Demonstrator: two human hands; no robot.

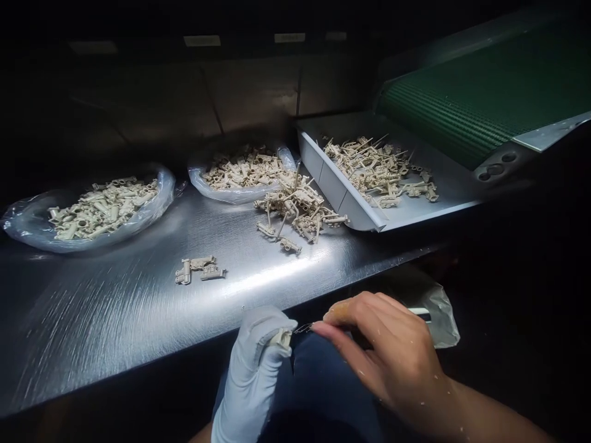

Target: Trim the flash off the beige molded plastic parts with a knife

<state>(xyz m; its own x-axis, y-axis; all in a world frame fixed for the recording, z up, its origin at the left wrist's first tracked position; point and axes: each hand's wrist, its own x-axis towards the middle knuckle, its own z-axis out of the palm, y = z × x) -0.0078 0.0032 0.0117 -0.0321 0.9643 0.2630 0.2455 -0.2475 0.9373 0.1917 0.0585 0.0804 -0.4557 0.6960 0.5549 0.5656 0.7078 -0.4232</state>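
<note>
My left hand (258, 354), in a white glove, is closed around a small cream plastic part (281, 338), whose end shows between the thumb and fingers. Facing it, my bare right hand (388, 344) pinches with thumb and forefinger. A thin, shiny, wire-like piece (303, 329) spans the gap from these fingertips toward the plastic part; its kind is unclear. Small pale specks dot the right hand and forearm. On the metal table (152, 314), beyond my left hand, lie several loose cream parts (201, 269).
Two clear plastic bags, left (168, 184) and middle (221, 194), hold cream parts. A heap of parts with sprues (300, 209) lies beside a grey tray (341, 184) of more parts. A green conveyor belt (462, 92) ends above the tray. Behind my right hand is a plastic-wrapped object (443, 317).
</note>
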